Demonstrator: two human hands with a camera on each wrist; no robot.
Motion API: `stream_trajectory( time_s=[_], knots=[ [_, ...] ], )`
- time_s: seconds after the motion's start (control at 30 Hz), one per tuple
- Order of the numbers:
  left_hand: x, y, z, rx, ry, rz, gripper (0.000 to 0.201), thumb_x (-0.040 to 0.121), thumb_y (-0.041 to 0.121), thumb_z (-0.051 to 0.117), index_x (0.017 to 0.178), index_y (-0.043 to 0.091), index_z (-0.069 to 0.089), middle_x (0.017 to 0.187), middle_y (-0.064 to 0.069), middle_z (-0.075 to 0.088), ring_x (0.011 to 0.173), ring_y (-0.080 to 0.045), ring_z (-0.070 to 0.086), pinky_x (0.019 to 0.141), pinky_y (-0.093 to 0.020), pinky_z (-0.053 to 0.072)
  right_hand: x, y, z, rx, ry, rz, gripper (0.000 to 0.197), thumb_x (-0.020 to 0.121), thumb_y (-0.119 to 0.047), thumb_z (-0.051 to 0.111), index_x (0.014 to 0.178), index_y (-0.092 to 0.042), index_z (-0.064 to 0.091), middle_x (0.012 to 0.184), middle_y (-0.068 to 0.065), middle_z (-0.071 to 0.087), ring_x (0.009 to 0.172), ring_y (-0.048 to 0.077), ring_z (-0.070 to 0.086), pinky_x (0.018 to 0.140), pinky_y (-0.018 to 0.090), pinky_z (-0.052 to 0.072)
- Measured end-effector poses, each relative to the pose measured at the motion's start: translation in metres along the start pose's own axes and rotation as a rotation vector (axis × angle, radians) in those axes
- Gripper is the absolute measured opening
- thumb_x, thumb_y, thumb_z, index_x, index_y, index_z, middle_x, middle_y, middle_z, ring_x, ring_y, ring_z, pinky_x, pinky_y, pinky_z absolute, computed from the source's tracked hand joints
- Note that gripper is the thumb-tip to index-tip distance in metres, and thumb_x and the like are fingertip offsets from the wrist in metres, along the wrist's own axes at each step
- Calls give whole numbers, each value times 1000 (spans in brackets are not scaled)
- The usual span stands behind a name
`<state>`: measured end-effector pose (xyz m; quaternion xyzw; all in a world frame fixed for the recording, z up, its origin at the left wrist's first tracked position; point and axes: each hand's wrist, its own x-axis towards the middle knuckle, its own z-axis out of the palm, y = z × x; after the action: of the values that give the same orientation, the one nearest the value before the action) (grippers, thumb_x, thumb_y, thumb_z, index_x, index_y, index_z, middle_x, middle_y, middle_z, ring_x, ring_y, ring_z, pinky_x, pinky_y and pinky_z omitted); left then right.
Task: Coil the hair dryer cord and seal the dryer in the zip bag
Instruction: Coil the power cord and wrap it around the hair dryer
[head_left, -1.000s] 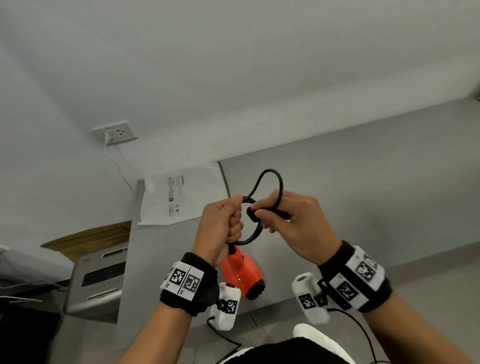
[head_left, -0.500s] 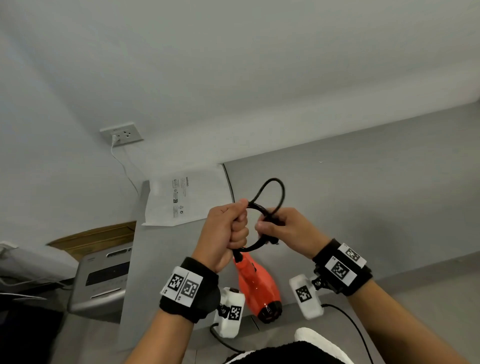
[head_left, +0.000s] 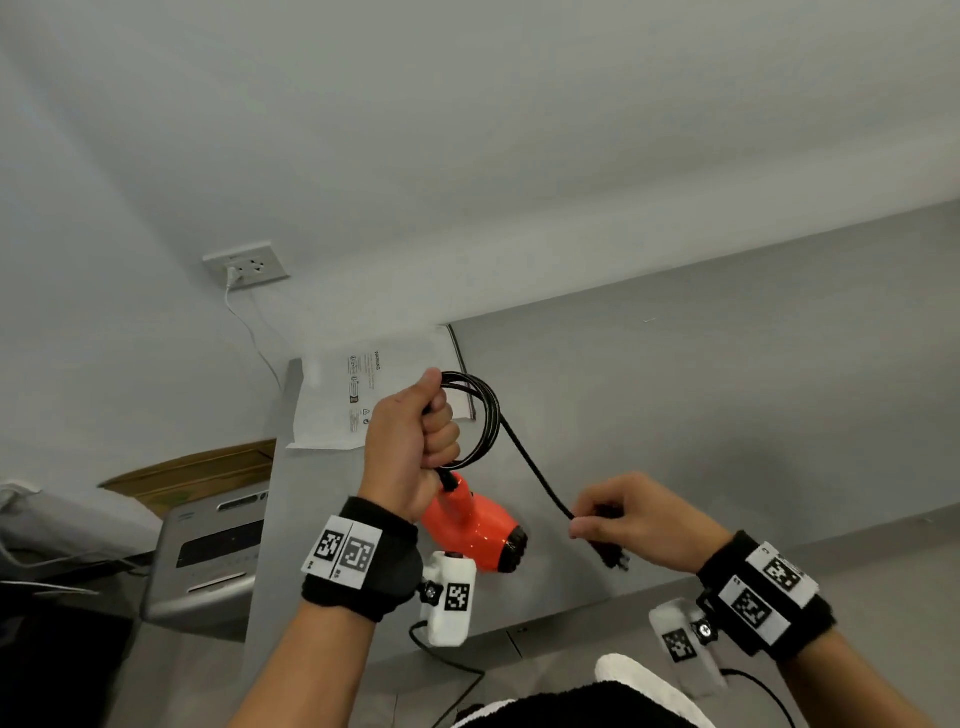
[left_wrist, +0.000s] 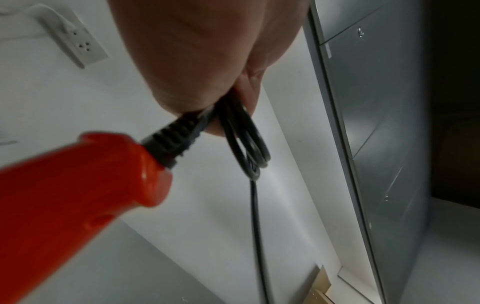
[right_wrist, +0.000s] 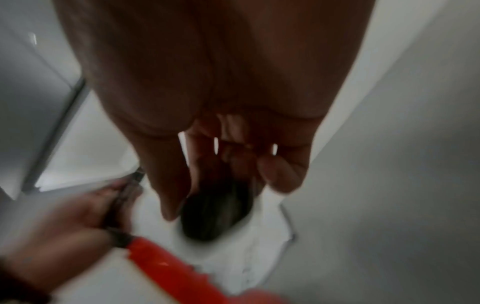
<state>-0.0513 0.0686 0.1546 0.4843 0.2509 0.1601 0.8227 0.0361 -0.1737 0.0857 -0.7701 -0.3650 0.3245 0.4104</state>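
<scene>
While the left hand (head_left: 410, 447) clenches the coiled cord (head_left: 492, 415) over the hair dryer (head_left: 470, 525), the right hand (head_left: 644, 519), pinching the plug (head_left: 615, 558), should loop evenly.

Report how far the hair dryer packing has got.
Done: several loops of cord are gathered in the left hand. In hand: the right hand grips the cord near its plug, with a straight stretch not yet coiled. Left: the dryer hangs below the left hand, outside the zip bag, which lies flat on the grey table; bagging and sealing remain.
</scene>
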Motion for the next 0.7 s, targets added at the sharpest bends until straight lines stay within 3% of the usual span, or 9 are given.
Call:
stream_trajectory(
  time_s=[0.07,0.13,0.27,0.43,0.53,0.57,0.63,0.7],
  knots=[
    [2,3,2,8,10,29,42,106,26,50,65,19,41,53,8,21,40,-4,15,41,-23,5,-7,-21,2,286,-86,-55,18,94,-15,67,76,-13,63,56,0,46,49,13,40,51,22,36],
    [2,2,5,10,7,46,42,106,26,50,65,19,41,55,6,20,41,-5,14,41,-23,6,-9,-44,4,584,-76,-167,9,94,-8,64,86,-3,63,55,11,48,47,19,40,46,25,35],
    [-2,-7,16,30,-52,40,42,107,29,49,67,19,41,56,4,19,41,-5,15,40,-23,7,4,-77,-2,838,227,-301,3,90,-7,65,91,-5,66,60,17,62,51,27,54,45,27,42],
    [-12,-10,27,59,-84,75,40,106,30,51,69,16,44,60,0,20,44,-7,16,43,-27,8,20,-92,1,611,457,-302,7,92,2,64,96,-1,68,70,16,71,60,26,61,49,32,50],
    [-14,-7,29,74,-82,105,40,106,30,52,71,12,51,60,-1,22,46,-9,18,44,-27,10,28,-87,15,232,545,-292,9,87,-6,73,92,-12,76,75,-5,71,66,5,61,59,15,46],
    [-15,-8,30,92,-87,115,39,106,30,52,72,10,53,60,-1,22,48,-11,18,45,-27,11,30,-86,19,126,571,-289,8,85,-8,75,90,-15,77,77,-11,70,68,3,61,60,11,44],
    [-17,-9,30,115,-93,128,38,106,29,51,75,9,54,60,-2,24,50,-12,20,45,-26,14,32,-84,22,77,594,-259,9,83,-11,76,89,-18,77,80,-14,68,70,3,60,61,10,43],
    [-18,-10,28,116,-85,130,37,106,30,51,77,9,54,61,-2,28,50,-12,26,44,-24,17,31,-80,18,156,523,-223,17,83,-13,75,96,-25,74,83,-10,68,72,8,61,63,18,49]
  ],
)
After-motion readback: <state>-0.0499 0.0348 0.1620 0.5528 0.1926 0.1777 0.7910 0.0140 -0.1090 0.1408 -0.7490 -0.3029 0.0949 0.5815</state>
